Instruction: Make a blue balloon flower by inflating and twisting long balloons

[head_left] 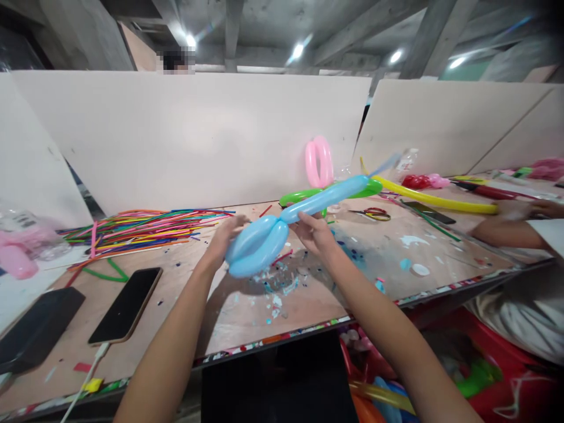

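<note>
I saw the long light-blue modelling balloon (282, 226) held above the table (247, 317). My left hand (222, 238) closed its grip around two folded bubbles, apparently already twisted; my right hand (315, 232) pinched the joint. Beyond that grip, the long tail remained untwisted.

Bright ceiling lamps (298, 50) are flaring above the white partition (194, 135), streaking glare across the beams. Below the partition, the forearms are casting soft shadows on the tabletop (247, 317). Edges are bending and darkening; the right corner is blurring.
</note>
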